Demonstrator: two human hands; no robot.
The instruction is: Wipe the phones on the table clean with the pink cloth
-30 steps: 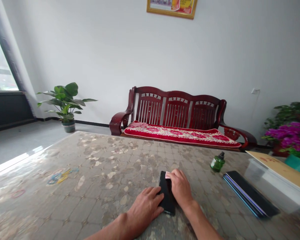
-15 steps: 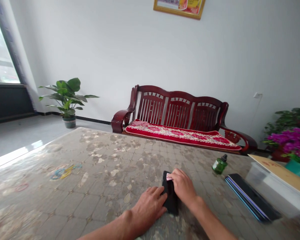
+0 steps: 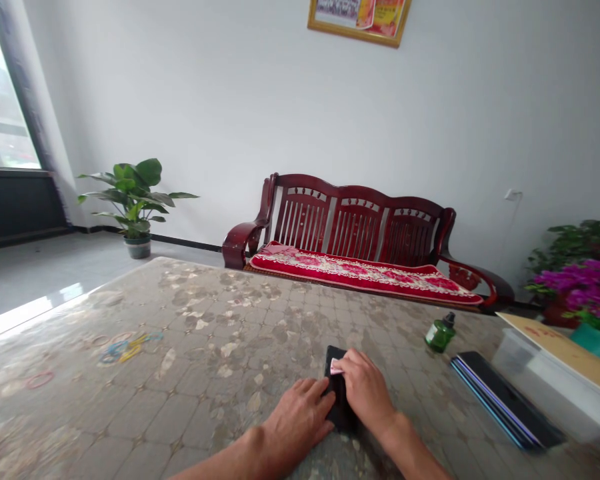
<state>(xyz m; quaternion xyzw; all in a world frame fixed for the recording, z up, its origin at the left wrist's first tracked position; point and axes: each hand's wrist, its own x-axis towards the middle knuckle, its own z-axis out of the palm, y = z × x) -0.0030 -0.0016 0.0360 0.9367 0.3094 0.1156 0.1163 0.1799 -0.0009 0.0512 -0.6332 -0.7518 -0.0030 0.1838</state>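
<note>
A black smartphone lies on the patterned tablecloth in front of me, its long side pointing away. My left hand rests at the phone's left edge, fingers and thumb pressed against it and steadying it. Between the fingertips of my right hand is a small pale pink cloth, pressed on the upper part of the screen. That hand covers the phone's right side. The cloth shows only in part.
A green pump bottle stands to the right. Beside it are stacked phones and a clear plastic box with a tan board on top. Rubber bands lie at left. Behind the table is a wooden bench.
My right hand has slid the cloth a little down the screen towards me. My left hand keeps its place at the phone's edge. The view has tilted slightly upward.
</note>
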